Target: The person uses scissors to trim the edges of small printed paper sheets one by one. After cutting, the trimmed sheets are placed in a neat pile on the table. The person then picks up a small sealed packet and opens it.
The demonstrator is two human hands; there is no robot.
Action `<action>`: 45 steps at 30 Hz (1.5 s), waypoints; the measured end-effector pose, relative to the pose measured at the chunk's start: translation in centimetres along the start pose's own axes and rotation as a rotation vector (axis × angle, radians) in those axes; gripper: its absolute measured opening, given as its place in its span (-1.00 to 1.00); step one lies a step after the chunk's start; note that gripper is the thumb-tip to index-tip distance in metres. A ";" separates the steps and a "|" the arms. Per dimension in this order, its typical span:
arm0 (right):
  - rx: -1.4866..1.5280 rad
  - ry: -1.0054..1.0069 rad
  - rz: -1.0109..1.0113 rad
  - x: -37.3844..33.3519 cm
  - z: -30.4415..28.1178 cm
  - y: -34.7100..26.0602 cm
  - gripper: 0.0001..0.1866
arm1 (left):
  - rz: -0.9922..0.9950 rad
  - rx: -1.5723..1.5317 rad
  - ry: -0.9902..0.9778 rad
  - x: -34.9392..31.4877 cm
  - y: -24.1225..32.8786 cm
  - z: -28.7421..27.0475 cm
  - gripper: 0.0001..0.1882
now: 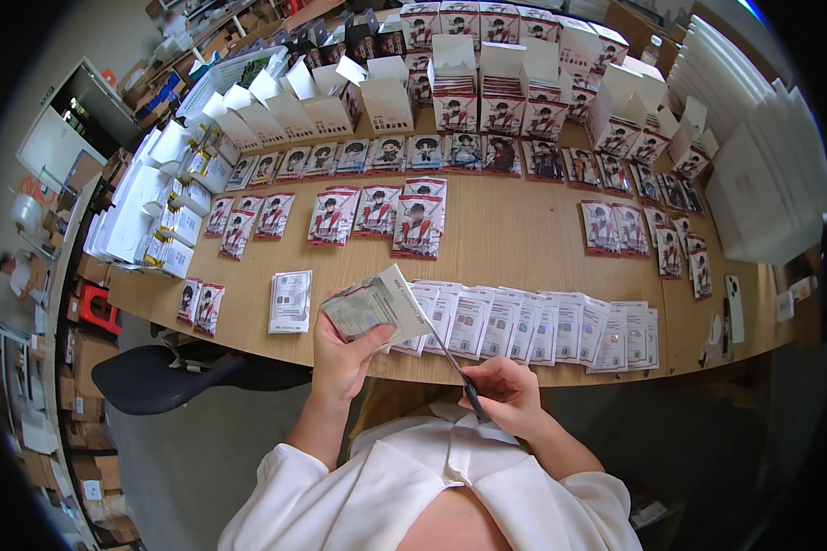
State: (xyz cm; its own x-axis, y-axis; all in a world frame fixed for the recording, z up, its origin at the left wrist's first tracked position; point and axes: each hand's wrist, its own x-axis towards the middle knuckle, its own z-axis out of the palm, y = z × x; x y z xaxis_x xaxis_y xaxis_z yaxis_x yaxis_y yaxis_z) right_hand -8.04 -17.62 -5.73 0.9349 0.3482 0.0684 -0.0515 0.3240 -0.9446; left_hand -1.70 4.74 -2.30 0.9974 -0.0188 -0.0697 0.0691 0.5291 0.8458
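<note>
My left hand [342, 356] grips a flat white-and-grey card packet [366, 310], tilted above the table's near edge. Black-handled scissors [476, 406] are in my right hand [508, 395], their blades slanting up to the packet's right edge. Whether the blades are parted is too fine to tell. Just beyond my right hand, a fanned row of white-backed packets [505, 325] lies along the near edge. A small stack of similar packets [291, 301] rests left of my left hand.
Character-printed packets [375, 211] lie in rows across the wooden table [515, 243]. Open white boxes [388, 103] line the back. White foam sheets [767, 174] stand at the right, near a phone [734, 308]. A black chair [156, 378] is at the left.
</note>
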 end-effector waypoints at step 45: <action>-0.002 0.042 0.015 1.2 0.2 -0.8 -0.71 | 0.108 0.324 -0.046 -1.6 -1.6 0.5 -0.23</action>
State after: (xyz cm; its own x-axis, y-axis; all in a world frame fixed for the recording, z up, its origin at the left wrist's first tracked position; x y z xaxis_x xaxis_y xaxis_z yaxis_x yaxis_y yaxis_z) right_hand -6.95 -17.26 -4.82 0.9479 0.3159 0.0411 -0.0647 0.3171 -0.9462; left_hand -3.39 3.45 -3.28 0.9987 -0.0192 0.0469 -0.0411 0.2333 0.9715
